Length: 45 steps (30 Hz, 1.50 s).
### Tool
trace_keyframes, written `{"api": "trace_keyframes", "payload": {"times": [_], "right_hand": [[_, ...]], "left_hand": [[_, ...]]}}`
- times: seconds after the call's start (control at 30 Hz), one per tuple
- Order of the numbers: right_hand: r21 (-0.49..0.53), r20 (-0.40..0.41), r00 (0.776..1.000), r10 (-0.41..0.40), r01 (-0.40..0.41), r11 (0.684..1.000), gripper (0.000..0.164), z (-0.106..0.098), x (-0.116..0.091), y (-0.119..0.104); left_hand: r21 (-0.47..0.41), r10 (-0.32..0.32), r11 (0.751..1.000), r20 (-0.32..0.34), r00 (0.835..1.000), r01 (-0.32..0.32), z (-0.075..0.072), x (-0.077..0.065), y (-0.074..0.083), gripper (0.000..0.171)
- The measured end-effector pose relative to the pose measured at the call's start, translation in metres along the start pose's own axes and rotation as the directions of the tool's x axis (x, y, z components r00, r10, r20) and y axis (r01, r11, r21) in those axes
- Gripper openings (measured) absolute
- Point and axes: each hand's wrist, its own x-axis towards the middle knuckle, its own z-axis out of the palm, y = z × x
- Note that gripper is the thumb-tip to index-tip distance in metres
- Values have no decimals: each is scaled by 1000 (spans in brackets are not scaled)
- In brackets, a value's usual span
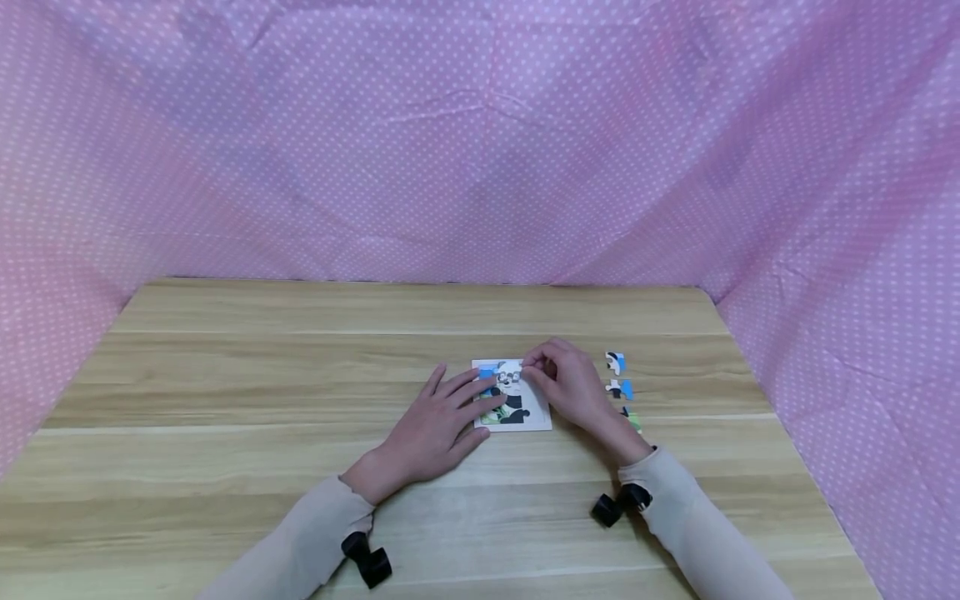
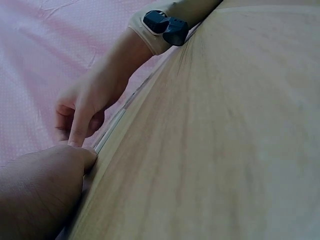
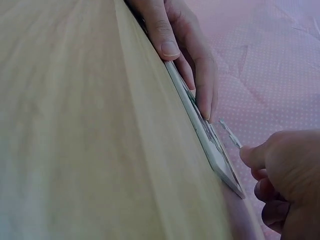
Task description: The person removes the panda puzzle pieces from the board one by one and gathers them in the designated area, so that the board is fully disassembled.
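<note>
A panda jigsaw puzzle in a white-framed tray [image 1: 537,418] lies in the middle of the table, its left part filled with pieces and its right part bare white. My left hand [image 1: 438,423] lies over the tray's left side, fingers straight and spread on the pieces. In the right wrist view the left thumb [image 3: 167,47] is at the tray's near edge. Over the tray's upper right, my right hand [image 1: 572,385] pinches a puzzle piece [image 3: 230,133] between thumb and fingertips. That piece is tilted, raised over the tray, with its picture hidden.
Right of the tray, loose puzzle pieces lie in a column: one at the top [image 1: 616,362], another in the middle [image 1: 620,389], and one partly behind the right wrist [image 1: 632,419]. The wooden table [image 1: 262,375] is backed by a pink dotted cloth [image 1: 480,167].
</note>
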Motion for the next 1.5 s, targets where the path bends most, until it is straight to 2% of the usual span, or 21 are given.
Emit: {"api": "trace_keyframes", "payload": {"times": [0.3, 0.8, 1.1, 1.5], "right_hand": [[-5, -67, 998, -19, 18, 1000, 7, -19, 3, 6], [-56, -53, 995, 88, -90, 994, 6, -61, 9, 38], [-90, 20, 990, 137, -135, 987, 4, -78, 7, 54], [-127, 174, 966, 190, -169, 977, 7, -88, 6, 72]], "left_hand": [[-10, -2, 1000, -1, 1000, 2, 1, -1, -1, 52], [-32, 10, 999, -15, 1000, -11, 2, -1, -2, 52], [-25, 14, 1000, -20, 1000, -14, 3, -1, -3, 51], [-41, 11, 999, -19, 1000, -12, 3, 0, -5, 52]]}}
